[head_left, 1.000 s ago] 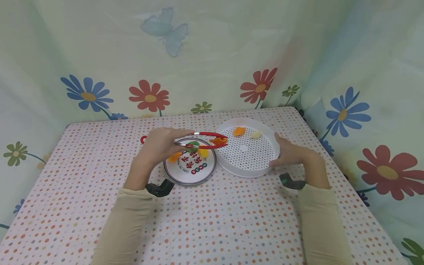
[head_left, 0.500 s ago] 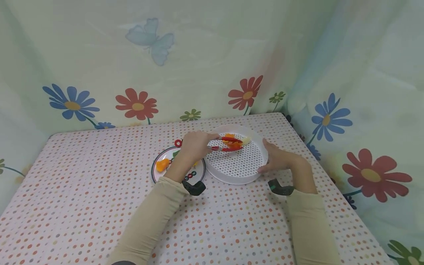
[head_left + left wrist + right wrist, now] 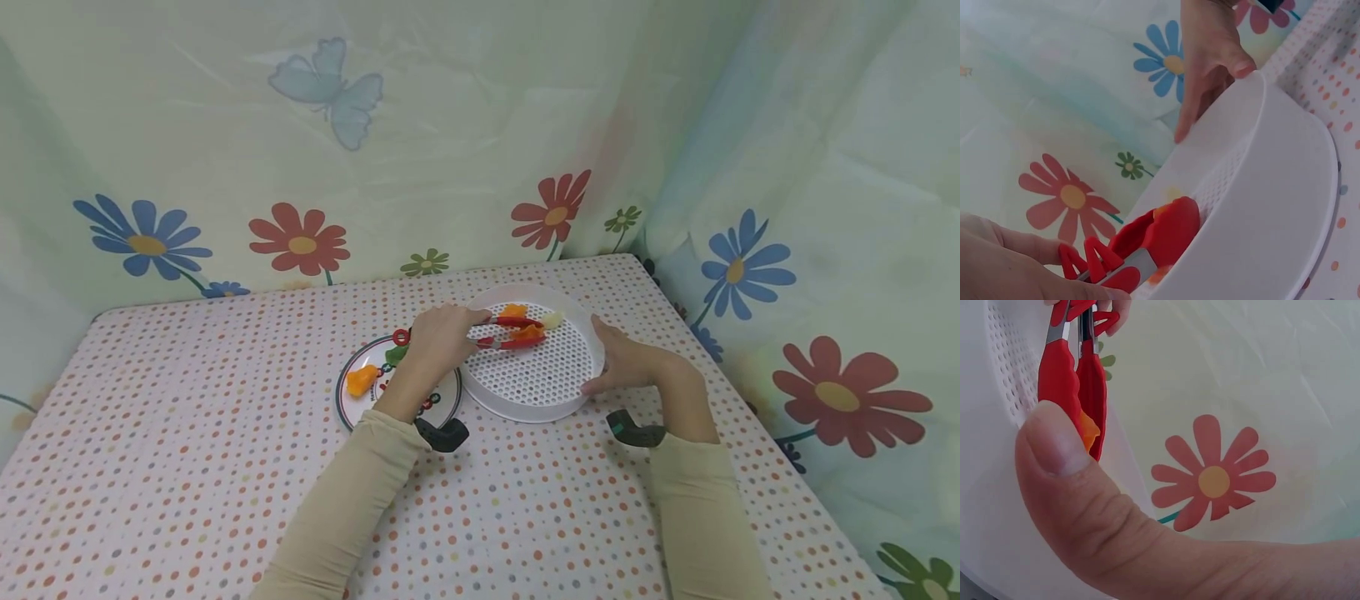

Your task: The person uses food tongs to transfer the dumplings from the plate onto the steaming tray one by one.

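Note:
Over the near left rim of a round white perforated basket [image 3: 534, 412], my left hand [image 3: 442, 335] grips a pair of red-tipped metal tongs [image 3: 508, 342]. Inside the basket, a crinkled orange piece [image 3: 529, 332] lies between the tong tips; how firmly they hold it I cannot tell. Behind it are another orange piece [image 3: 513, 310] and a pale yellowish piece [image 3: 552, 320]. My right hand [image 3: 628, 362] holds the basket's right side, its thumb [image 3: 1079, 487] against the wall and its fingers [image 3: 1194, 100] spread round the outside.
Left of the basket, partly under my left forearm, is a white printed plate [image 3: 343, 406] bearing an orange piece [image 3: 362, 381] and a green piece [image 3: 396, 356]. A dotted cloth [image 3: 510, 517] covers the table. Flowered curtains [image 3: 450, 167] stand behind and at the right.
My left hand has carried the tongs and the orange piece rightward from above the plate into the basket, then lowered slightly. My right hand has stayed on the basket's side. The head view has shifted.

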`<state>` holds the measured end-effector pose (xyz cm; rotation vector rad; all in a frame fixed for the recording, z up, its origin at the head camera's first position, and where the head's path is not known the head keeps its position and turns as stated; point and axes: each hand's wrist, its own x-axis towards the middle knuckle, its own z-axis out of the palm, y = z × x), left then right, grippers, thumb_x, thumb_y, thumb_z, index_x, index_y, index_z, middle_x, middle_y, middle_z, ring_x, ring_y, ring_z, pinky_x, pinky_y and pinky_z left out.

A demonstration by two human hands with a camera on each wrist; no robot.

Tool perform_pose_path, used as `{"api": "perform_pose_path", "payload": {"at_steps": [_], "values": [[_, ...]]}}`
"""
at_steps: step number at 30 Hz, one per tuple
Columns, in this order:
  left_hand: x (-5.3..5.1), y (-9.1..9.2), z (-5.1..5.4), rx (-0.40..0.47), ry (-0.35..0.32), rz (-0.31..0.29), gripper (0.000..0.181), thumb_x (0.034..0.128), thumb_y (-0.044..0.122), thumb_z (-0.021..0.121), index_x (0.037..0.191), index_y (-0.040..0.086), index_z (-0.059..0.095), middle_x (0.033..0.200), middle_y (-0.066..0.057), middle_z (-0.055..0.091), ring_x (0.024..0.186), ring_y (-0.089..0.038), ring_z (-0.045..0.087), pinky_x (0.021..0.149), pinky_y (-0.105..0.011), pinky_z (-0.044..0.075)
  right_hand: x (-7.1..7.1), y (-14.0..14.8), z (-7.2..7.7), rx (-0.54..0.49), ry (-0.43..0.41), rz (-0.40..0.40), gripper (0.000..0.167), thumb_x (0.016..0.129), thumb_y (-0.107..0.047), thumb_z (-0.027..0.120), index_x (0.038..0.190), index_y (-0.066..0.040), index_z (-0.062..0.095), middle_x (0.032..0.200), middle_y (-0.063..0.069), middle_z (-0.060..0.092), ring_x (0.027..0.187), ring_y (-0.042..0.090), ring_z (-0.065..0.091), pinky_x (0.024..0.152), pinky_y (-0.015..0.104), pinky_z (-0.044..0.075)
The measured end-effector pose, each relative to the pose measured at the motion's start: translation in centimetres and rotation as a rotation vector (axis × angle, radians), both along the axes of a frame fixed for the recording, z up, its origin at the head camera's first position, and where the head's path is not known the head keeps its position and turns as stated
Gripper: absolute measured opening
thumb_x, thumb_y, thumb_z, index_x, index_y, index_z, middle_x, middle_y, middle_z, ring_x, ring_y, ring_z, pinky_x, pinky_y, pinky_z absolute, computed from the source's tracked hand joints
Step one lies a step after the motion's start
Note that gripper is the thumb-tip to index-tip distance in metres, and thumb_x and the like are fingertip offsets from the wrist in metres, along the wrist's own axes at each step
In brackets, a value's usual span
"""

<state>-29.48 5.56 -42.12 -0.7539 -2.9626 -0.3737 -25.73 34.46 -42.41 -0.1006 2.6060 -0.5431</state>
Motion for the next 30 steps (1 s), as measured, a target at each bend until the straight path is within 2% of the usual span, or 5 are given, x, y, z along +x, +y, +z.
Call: {"api": "perform_pose_path", "payload": {"at_steps": [12,18,25,27,30], "values": [[0.5,-0.7,0.5,-0.029,-0.013,0.042,0.056,0.079,0.024,0.076,0.132,0.029,0.057,0.111,0.0,0.07,0.072,-0.018,0.056,0.055,-0.024,0.045,-0.1,-0.7,-0.4,-0.017,0.002,0.01,0.133,0.069,-0.051,0.079,0.149,0.0,-0.013,0.155,0.031,-0.002,0.141,0.05,0.002,0.11,0.065,0.013],[1.2,-2.0,2.3,-0.035,-0.043,0.037,0.069,0.0753,0.029,0.079,0.138,0.027,0.05,0.12,0.0,0.067,0.082,-0.018,0.062,0.06,-0.027,0.049,0.0,-0.9,-0.8,-0.028,-0.001,-0.002,0.135,0.067,-0.052,0.08,0.149,0.0,-0.013,0.154,0.032,-0.002,0.141,0.051,0.003,0.11,0.065,0.013],[3.1,-6.6,6.0,0.105,-0.041,0.046,0.093,0.0688,0.037,0.084,0.147,0.027,0.035,0.14,0.001,0.053,0.119,-0.025,0.056,0.09,-0.043,0.05,-0.4,-0.5,-1.0,-0.029,0.014,0.015,0.133,0.068,-0.051,0.08,0.149,0.001,-0.013,0.154,0.032,-0.001,0.141,0.051,0.003,0.109,0.066,0.012],[3.3,-8.5,6.4,0.119,-0.023,0.046,0.096,0.0683,0.038,0.084,0.149,0.028,0.032,0.143,-0.001,0.05,0.125,-0.027,0.052,0.095,-0.046,0.048,-0.5,-0.3,-1.0,-0.025,0.018,0.015,0.133,0.069,-0.051,0.08,0.149,0.002,-0.013,0.154,0.033,-0.001,0.14,0.052,0.003,0.109,0.066,0.012],[3.4,-11.5,6.2,0.118,-0.013,0.057,0.098,0.068,0.035,0.085,0.149,0.028,0.031,0.144,-0.002,0.048,0.128,-0.028,0.049,0.097,-0.048,0.047,-0.5,0.0,-1.0,-0.019,0.022,0.02,0.134,0.069,-0.05,0.08,0.148,0.003,-0.014,0.153,0.034,-0.001,0.14,0.053,0.003,0.108,0.067,0.012]]}}
